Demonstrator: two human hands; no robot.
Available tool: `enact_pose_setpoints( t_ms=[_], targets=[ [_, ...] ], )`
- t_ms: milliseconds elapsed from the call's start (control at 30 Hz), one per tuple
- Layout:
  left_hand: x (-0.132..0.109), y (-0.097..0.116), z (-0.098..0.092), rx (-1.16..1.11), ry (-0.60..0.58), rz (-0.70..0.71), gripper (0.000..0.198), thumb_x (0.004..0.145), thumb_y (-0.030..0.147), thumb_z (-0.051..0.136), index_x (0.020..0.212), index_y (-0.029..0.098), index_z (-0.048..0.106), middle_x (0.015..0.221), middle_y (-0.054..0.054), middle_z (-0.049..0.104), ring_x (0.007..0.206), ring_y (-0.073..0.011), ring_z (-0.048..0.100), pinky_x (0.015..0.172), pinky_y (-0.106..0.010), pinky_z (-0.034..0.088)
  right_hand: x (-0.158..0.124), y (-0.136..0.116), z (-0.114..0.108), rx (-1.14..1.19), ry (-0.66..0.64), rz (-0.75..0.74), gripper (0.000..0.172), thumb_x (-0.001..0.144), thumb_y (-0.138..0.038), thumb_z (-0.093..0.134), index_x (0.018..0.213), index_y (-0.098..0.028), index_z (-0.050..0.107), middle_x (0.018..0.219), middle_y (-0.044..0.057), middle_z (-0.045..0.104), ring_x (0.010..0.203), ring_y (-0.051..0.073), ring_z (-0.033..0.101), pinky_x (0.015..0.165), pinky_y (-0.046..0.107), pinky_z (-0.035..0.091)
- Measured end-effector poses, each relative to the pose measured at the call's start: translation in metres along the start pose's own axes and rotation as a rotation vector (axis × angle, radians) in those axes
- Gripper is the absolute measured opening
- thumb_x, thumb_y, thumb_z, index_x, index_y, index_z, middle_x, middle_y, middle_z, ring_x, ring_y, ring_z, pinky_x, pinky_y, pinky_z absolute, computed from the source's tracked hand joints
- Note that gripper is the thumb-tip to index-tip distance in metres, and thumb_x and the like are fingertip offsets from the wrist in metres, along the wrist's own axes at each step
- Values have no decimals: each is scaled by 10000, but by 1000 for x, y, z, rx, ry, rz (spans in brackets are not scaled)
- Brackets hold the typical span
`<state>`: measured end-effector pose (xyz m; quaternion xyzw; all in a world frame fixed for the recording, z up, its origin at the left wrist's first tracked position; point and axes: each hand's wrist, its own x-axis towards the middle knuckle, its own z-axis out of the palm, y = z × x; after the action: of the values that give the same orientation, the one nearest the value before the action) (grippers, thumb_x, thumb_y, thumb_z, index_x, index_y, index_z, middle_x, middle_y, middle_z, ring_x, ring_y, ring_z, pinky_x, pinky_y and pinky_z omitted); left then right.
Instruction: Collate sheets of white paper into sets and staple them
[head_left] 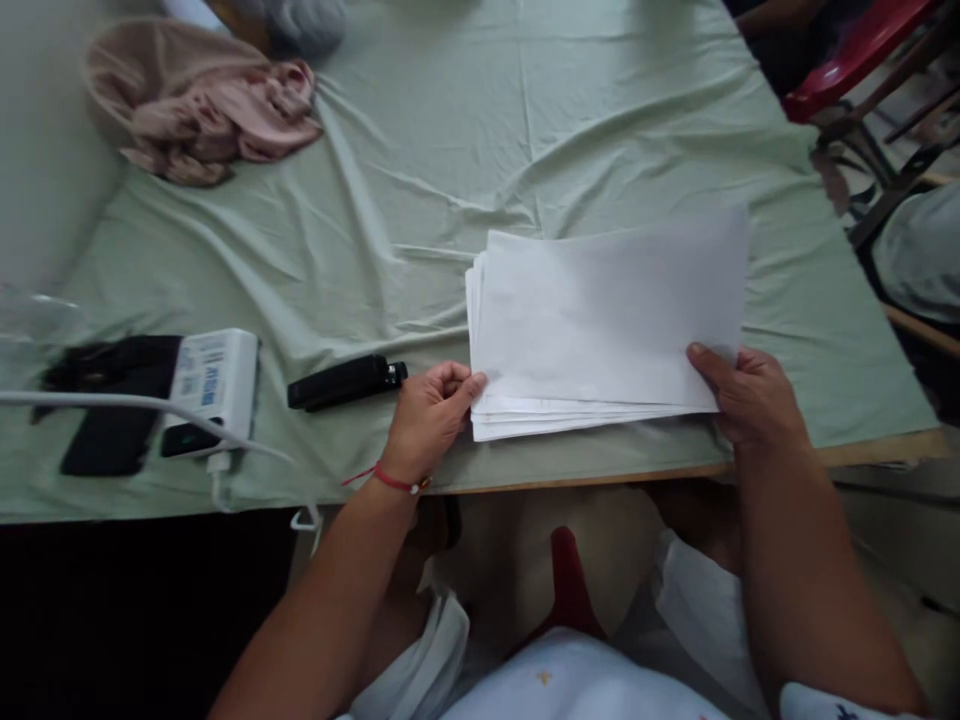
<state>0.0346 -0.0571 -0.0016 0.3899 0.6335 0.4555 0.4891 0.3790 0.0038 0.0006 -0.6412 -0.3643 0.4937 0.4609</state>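
A stack of white paper sheets (600, 310) lies near the table's front edge, its sheets slightly out of line at the left side and the near edge. My left hand (435, 415) pinches the stack's left edge, thumb on top and fingers curled. At the right end, my right hand (754, 395) grips the paper, its thumb flat on the top sheet and its fingers beneath. The right end of the top sheet looks raised a little. Just left of my left hand rests a black stapler (345, 382).
A green cloth (420, 290) covers the table. To the left sit a white power bank or adapter (214, 375) with a white cable (135, 402) and a dark phone-like slab (109, 440). A pink crumpled cloth (217, 110) lies at the back left. A red chair (855, 65) stands at the right.
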Motion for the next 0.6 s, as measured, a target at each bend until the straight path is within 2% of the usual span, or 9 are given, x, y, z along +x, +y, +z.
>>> enact_pose_setpoints(
  t_ms=[100, 200, 300, 400, 500, 600],
  targets=[
    [-1, -2, -1, 23, 46, 1, 500, 792, 607, 845, 633, 214, 581, 517, 68, 431, 447, -73, 309, 397, -221, 237, -2, -2, 1, -13, -5, 8, 305, 650, -475, 978, 774, -280, 780, 762, 17, 768, 641, 211, 668, 568, 344, 542],
    [-2, 2, -2, 9, 8, -15, 520, 783, 679, 832, 686, 206, 638, 534, 51, 496, 457, -89, 391, 407, -224, 306, -3, -5, 4, -15, 18, 6, 323, 627, -493, 975, 756, -291, 758, 753, 17, 760, 660, 231, 684, 560, 357, 549],
    [-3, 6, -3, 1, -72, -35, 506, 702, 641, 913, 771, 189, 698, 571, 47, 550, 474, -83, 423, 427, -214, 315, -3, -7, 8, 30, 47, -7, 363, 577, -489, 999, 760, -298, 750, 786, 8, 771, 695, 225, 700, 584, 348, 574],
    [-1, 4, -3, -17, -42, -60, 522, 700, 629, 915, 674, 196, 625, 530, 63, 479, 457, -66, 352, 420, -209, 252, -4, -8, 12, 23, 35, -13, 372, 561, -509, 1000, 730, -314, 732, 751, 11, 761, 711, 245, 708, 563, 354, 573],
    [0, 0, -3, -72, -6, -73, 565, 734, 691, 863, 642, 210, 583, 534, 51, 481, 459, -80, 375, 419, -223, 286, -5, -9, 16, -12, 5, -18, 362, 586, -513, 984, 726, -311, 719, 694, 16, 731, 724, 269, 721, 553, 366, 571],
    [0, 2, -5, -72, -49, -67, 569, 747, 723, 844, 673, 205, 621, 539, 41, 504, 458, -90, 399, 410, -226, 304, -4, -9, 17, -17, -10, -20, 368, 591, -533, 975, 764, -313, 736, 666, 23, 717, 720, 297, 732, 563, 400, 585]
  ],
)
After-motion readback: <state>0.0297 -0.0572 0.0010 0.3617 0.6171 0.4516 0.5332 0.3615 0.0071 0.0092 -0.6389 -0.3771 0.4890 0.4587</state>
